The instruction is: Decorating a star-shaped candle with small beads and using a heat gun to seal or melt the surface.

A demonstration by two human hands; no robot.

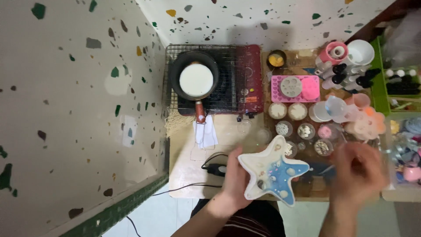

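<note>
My left hand (233,182) grips the left edge of a white star-shaped dish (272,172), held tilted above the table's near edge. Blue filling and small pale shells lie inside the dish. My right hand (357,173) is blurred to the right of the dish, fingers curled, apparently pinching a thin stick that points toward the dish; what it holds is unclear.
A black pan of white liquid (196,79) sits on a portable stove (228,81). A pink silicone mould (294,88), small jars of beads (289,112), cups and bottles (344,66) crowd the wooden tray. A black cable device (217,169) lies near my left hand.
</note>
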